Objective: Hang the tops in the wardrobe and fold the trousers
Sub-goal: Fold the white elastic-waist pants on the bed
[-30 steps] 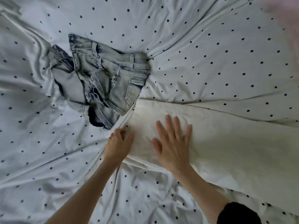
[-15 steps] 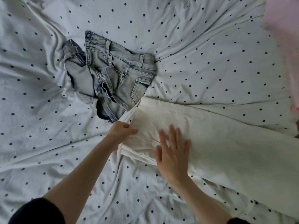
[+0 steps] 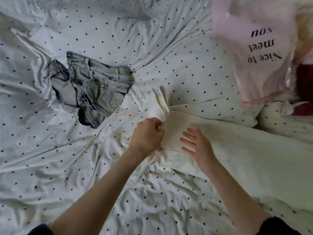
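Left grip [image 3: 147,134] clamped on cream trousers [image 3: 237,150], right grip [image 3: 197,145] flat, fingers apart.

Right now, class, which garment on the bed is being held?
The cream trousers: left hand grips their end. The denim shorts and pink top lie untouched.

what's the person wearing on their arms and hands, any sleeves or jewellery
Both forearms are bare, with dark, slightly fuzzy sleeves pushed up near the elbows at the bottom edge of the view. The left hand and right hand wear no gloves, and no rings, watch or bracelet show.
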Demonstrator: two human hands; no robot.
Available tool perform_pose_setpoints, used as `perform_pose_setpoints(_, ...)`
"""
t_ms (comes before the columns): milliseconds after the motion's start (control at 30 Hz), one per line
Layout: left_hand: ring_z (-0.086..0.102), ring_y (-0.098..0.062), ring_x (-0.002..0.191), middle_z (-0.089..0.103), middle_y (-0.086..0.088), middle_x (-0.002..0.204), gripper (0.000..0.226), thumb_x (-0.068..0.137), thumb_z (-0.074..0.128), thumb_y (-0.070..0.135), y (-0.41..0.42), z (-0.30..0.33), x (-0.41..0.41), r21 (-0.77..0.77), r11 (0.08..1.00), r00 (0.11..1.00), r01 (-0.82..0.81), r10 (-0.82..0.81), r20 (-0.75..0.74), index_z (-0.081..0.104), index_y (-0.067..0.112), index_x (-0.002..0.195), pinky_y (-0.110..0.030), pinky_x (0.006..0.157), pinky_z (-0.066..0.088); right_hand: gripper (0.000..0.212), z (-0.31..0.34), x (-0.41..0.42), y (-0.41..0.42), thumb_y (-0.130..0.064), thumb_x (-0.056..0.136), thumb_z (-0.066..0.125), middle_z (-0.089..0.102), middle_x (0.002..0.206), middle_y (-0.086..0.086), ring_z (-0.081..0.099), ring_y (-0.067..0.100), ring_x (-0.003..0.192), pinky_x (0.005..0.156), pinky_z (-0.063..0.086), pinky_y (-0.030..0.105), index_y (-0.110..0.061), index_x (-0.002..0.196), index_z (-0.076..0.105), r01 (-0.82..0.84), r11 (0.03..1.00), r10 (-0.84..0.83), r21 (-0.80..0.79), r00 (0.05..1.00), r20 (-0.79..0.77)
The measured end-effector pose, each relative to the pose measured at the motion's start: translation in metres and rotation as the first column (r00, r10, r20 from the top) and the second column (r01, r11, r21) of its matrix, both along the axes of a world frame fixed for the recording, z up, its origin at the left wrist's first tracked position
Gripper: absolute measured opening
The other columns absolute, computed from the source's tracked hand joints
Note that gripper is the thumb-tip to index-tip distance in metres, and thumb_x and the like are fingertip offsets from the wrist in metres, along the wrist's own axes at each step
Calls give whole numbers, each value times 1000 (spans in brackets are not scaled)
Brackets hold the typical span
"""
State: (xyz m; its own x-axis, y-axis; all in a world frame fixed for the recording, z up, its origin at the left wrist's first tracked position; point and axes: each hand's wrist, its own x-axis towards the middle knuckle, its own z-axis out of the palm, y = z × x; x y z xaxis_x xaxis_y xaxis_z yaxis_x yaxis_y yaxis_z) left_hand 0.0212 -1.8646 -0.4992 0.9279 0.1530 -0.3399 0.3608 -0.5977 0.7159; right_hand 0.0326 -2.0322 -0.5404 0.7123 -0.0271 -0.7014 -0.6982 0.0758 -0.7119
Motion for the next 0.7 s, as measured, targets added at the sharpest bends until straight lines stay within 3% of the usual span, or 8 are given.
perform_pose_setpoints(67, 60, -24, 95, 65, -3, 106, 26, 90, 49, 15, -50, -9, -2, 61, 996, 998, 68, -68, -14, 64, 16, 111, -30, 80, 47, 40, 9, 1, -36, -42, 101, 30, 61, 116, 5, 61, 23, 100, 94, 46, 44, -14, 117, 54, 73, 997, -73, -8, 997, 17)
perform_pose_setpoints(167, 58, -31, 97, 53, -6, 114, 29, 92, 42, 9, -115, -40, -9, 260, 933, 969, 247, -236, -72, 56, 14, 117, -34, 76, 41, 26, 12, -2, -76, -32, 101, 35, 60, 114, 5, 59, 23, 104, 92, 47, 42, -18, 105, 56, 94, 974, -74, -205, 992, 101)
perform_pose_setpoints(300, 52, -30, 110, 48, -12, 122, 31, 96, 43, 14, -146, -87, -18, 250, 845, 879, 472, -428, -213, 49, 8, 125, -37, 88, 44, 27, -5, -22, -105, -22, 100, 42, 59, 123, 3, 53, 13, 113, 99, 41, 28, -12, 119, 58, -58, 821, 263, -568, 921, 286)
perform_pose_setpoints(367, 55, -27, 107, 54, -10, 117, 31, 97, 44, 19, -133, -98, -24, 126, 913, 921, 388, -380, -82, 54, 10, 125, -35, 89, 44, 26, -12, -32, -104, -12, 98, 44, 60, 118, 3, 55, 14, 110, 95, 42, 25, -7, 117, 61, -61, 722, 434, -690, 816, 382)
perform_pose_setpoints(433, 60, -27, 95, 59, -10, 109, 28, 95, 46, 11, -111, -101, -29, 56, 988, 981, 144, -150, 119, 60, 9, 119, -37, 84, 48, 25, -21, -39, -96, -4, 95, 46, 61, 117, 6, 56, 19, 110, 95, 44, 28, -4, 112, 64, -118, 632, 605, -766, 693, 393)
perform_pose_setpoints(500, 59, -28, 92, 57, -13, 107, 26, 91, 51, 4, -80, -106, -25, 68, 990, 968, -123, 105, 230, 59, 5, 116, -39, 84, 48, 29, -32, -42, -81, -3, 95, 46, 55, 129, 8, 51, 21, 121, 99, 43, 29, -5, 118, 62, -232, 545, 741, -806, 583, 333)
perform_pose_setpoints(600, 56, -27, 102, 55, -10, 111, 34, 89, 61, 19, -39, -112, -10, -19, 956, 956, -293, 292, -22, 54, 6, 120, -35, 90, 43, 44, -51, -44, -60, -9, 95, 45, 27, 153, 7, 24, 21, 142, 106, 35, 33, -13, 139, 44, -325, 321, 875, -889, 462, 147)
perform_pose_setpoints(700, 58, -27, 101, 61, -6, 105, 39, 86, 66, 29, -27, -120, 0, -134, 968, 949, -213, 173, -263, 55, 8, 117, -40, 89, 48, 60, -67, -37, -55, -16, 96, 44, -5, 159, 3, -5, 20, 146, 118, 13, 33, -17, 150, 15, -373, 98, 888, -923, 452, -88)
